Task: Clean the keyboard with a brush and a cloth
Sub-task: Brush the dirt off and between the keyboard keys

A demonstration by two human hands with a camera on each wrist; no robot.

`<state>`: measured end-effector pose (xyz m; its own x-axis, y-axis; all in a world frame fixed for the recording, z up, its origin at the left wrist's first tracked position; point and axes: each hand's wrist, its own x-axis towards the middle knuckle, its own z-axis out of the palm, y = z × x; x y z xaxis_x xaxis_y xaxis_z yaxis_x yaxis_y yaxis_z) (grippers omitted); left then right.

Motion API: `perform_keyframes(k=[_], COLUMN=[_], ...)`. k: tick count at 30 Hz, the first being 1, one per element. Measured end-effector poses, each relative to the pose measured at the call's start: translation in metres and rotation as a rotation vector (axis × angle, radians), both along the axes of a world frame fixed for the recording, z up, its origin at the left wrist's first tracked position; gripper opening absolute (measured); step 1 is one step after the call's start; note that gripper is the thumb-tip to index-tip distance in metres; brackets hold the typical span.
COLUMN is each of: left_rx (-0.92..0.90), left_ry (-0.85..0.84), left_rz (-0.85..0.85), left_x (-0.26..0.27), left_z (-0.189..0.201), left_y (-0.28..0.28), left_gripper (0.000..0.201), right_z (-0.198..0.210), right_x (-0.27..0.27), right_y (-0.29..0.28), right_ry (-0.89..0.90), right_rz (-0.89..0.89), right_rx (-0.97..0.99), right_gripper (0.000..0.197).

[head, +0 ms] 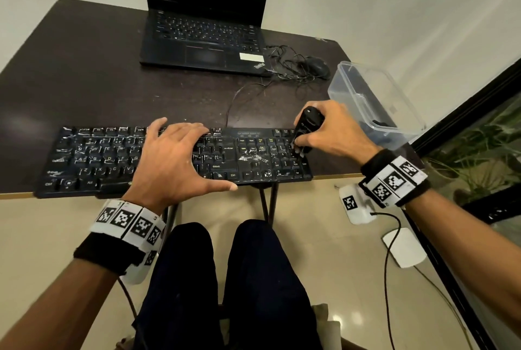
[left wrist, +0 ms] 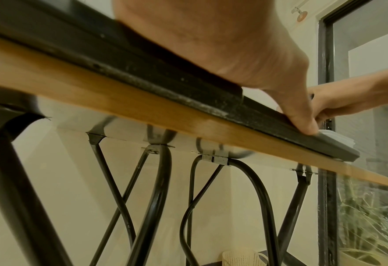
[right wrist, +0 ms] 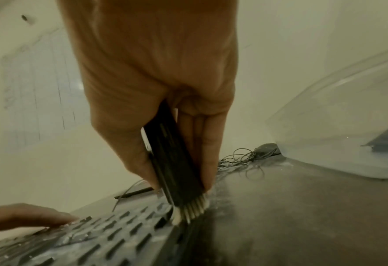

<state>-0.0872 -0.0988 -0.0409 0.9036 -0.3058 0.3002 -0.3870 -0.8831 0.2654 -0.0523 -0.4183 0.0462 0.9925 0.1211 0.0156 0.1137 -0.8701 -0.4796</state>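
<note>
A black keyboard (head: 93, 163) dusted with white crumbs lies along the table's front edge. My left hand (head: 174, 157) lies flat across its middle keys, fingers spread, thumb at the keyboard's front edge (left wrist: 306, 126). My right hand (head: 332, 129) grips a black brush (head: 308, 126) with pale bristles (right wrist: 188, 210). The bristles touch the number pad at the keyboard's right end (right wrist: 142, 226). A patch of white debris (head: 252, 158) sits near the arrow keys. No cloth is visible.
An open black laptop (head: 203, 39) stands at the back of the dark table (head: 84, 81), with a mouse (head: 317, 66) and tangled cables beside it. A clear plastic container (head: 375, 98) sits at the right edge, close to my right hand.
</note>
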Motion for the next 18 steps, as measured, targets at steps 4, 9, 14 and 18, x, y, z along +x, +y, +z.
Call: perform_keyframes(k=[4,9,14,18], left_rx=[0.005,0.011,-0.007,0.002], left_ry=[0.0,-0.003,-0.011,-0.008], left_rz=[-0.002,-0.005,-0.013,-0.01], left_x=[0.0,0.0,0.0,0.0], left_z=[-0.001,0.0,-0.001,-0.001], left_y=[0.001,0.0,0.001,0.001], left_gripper=[0.128,0.128,0.128,0.128], right_z=[0.002,0.004,0.001,0.001], right_x=[0.006,0.013,0.019,0.023], right_y=[-0.001,-0.002,0.001,0.0], right_ry=[0.098,0.075,0.044,0.091], right_rz=[0.091,0.11,0.121,0.167], right_rx=[-0.04,-0.049,-0.032,-0.027], right_gripper=[0.029,0.029,0.029,0.029])
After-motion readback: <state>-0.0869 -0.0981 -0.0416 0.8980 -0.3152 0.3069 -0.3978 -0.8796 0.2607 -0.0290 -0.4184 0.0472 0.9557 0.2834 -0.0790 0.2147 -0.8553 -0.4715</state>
